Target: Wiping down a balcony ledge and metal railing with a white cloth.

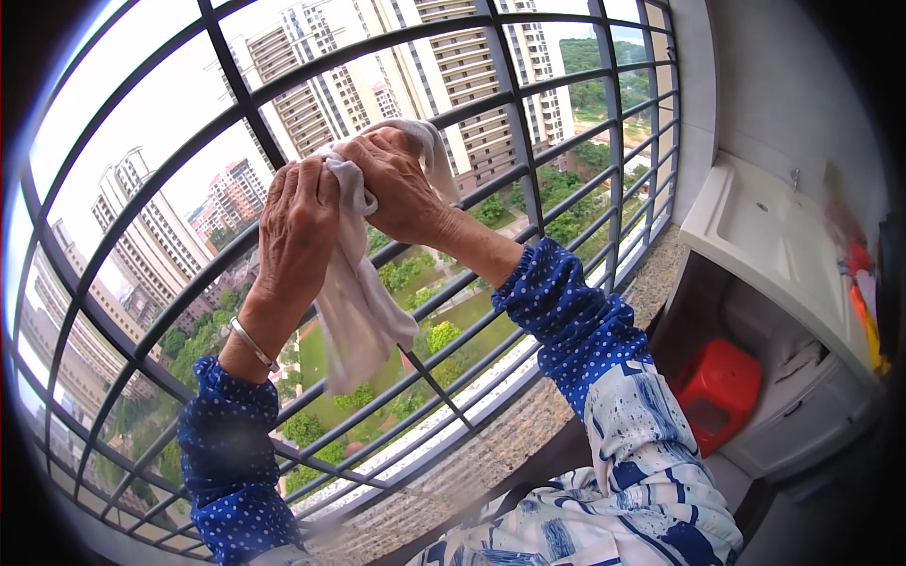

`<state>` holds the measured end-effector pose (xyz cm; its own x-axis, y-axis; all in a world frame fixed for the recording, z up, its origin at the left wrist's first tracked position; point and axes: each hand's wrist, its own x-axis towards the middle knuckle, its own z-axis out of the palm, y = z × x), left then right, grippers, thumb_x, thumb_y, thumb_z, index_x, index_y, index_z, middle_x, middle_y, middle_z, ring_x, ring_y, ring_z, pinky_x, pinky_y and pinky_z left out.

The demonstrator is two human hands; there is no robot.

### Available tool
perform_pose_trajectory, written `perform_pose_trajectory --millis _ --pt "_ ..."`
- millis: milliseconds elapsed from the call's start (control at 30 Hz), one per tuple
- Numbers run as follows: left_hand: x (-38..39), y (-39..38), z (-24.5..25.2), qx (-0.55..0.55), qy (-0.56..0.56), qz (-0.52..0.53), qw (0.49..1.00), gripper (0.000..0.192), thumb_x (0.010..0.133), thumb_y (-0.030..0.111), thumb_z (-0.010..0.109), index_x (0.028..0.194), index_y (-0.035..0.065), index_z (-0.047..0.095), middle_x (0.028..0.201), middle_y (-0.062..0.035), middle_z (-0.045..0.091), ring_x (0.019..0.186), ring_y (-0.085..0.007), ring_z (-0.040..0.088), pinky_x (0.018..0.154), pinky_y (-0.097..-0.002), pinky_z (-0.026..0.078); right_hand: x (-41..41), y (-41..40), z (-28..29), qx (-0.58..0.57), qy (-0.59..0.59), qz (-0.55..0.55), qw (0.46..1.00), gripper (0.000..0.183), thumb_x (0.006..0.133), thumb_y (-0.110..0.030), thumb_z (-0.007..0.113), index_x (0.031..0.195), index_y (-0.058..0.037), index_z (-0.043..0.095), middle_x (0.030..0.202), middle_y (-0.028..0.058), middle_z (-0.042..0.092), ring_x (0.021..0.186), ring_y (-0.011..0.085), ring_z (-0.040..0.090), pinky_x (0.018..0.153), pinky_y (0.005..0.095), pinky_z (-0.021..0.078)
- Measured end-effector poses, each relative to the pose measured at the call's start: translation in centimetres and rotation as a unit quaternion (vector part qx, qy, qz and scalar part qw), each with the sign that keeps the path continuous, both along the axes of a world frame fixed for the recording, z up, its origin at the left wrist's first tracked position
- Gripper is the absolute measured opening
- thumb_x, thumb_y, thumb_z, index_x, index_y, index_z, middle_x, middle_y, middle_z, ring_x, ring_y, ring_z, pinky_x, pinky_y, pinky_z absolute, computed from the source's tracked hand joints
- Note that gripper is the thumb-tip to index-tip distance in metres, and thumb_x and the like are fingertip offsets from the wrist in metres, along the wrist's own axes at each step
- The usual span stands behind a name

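Observation:
A pale cloth point(361, 304) is draped over a horizontal bar of the dark metal window grille point(527, 141), its lower end hanging down in front of the bars. My left hand point(297, 219) is closed over the cloth and the bar near an upright bar. Just to its right, my right hand point(389, 180) grips the same cloth, with a fold showing between the two hands. Part of the cloth lies behind and to the right of my right hand. The fingertips of both hands are partly hidden by the cloth and bar.
A granite sill point(524, 431) runs below the grille. At the right stands a white sink point(771, 226) over a cabinet point(800, 417), with a red plastic stool point(722, 382) in the open space beneath. Tall buildings and greenery lie outside the bars.

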<state>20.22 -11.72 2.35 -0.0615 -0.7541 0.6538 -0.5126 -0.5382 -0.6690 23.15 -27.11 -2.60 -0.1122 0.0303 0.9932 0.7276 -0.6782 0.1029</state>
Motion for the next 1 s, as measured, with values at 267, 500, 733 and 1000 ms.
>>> perform_pose_trajectory --millis 267,500,733,1000 --pt "0.2 1.9 1.7 -0.069 -0.096 -0.109 0.987 0.040 0.067 -0.005 0.069 0.103 0.0040 0.055 0.099 -0.0110 0.058 0.089 -0.0267 0.062 0.072 -0.0392 0.055 0.4 0.8 1.1 -0.022 -0.129 -0.087 0.988 0.023 0.080 -0.003 0.064 0.098 -0.0075 0.050 0.087 0.0105 0.057 0.084 0.0256 0.060 0.068 0.0368 0.0512" --pt "0.9 -6.3 11.0 -0.195 0.123 -0.296 0.927 0.028 0.083 0.007 0.055 0.110 0.0034 0.056 0.107 -0.0157 0.061 0.097 -0.0314 0.062 0.085 -0.0435 0.048 -2.4 -6.4 13.1 0.034 -0.233 -0.238 0.942 0.005 0.083 -0.009 0.053 0.088 -0.0118 0.054 0.082 0.0064 0.049 0.085 0.0260 0.049 0.074 0.0412 0.0402" --pt "14.2 -6.9 14.7 -0.071 0.230 -0.105 0.965 0.024 0.089 0.009 0.051 0.111 0.0020 0.058 0.102 -0.0159 0.062 0.097 -0.0281 0.060 0.084 -0.0378 0.048 3.4 -12.5 10.4 -0.044 0.061 -0.332 0.940 0.023 0.078 -0.028 0.060 0.084 -0.0062 0.063 0.071 0.0147 0.063 0.079 0.0336 0.063 0.083 0.0466 0.0428" --pt "7.3 -3.1 9.3 0.070 -0.223 0.094 0.968 0.031 0.089 0.007 0.049 0.117 0.0091 0.060 0.110 -0.0087 0.062 0.106 -0.0249 0.058 0.101 -0.0392 0.037 5.0 -5.1 8.1 0.096 -0.185 -0.172 0.963 0.022 0.080 -0.030 0.065 0.086 -0.0090 0.064 0.081 0.0115 0.065 0.078 0.0251 0.061 0.078 0.0434 0.0446"
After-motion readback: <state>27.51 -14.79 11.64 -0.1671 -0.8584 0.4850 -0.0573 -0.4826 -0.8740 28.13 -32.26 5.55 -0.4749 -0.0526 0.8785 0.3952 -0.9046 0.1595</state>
